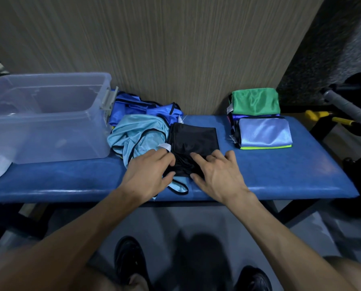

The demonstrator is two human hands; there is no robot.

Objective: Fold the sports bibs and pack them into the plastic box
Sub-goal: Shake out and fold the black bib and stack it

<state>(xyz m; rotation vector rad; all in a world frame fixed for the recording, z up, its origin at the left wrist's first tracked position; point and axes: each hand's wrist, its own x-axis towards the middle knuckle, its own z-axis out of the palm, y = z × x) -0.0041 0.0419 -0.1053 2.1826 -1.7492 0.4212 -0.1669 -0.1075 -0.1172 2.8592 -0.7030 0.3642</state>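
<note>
Gym: padded bench (280,173), equipment handle (346,107).

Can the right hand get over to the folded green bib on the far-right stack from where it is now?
Probably yes. The right hand rests on the black bib, and only bare blue bench lies between it and the green bib.

On the blue worktop (280,171): a black bib (194,141), left of it a light blue bib (137,133) edged in black, behind that royal blue bibs (133,106); right, a green bib (256,101) and a pale blue bib (264,133) over a neon yellow edge (265,147)
</note>
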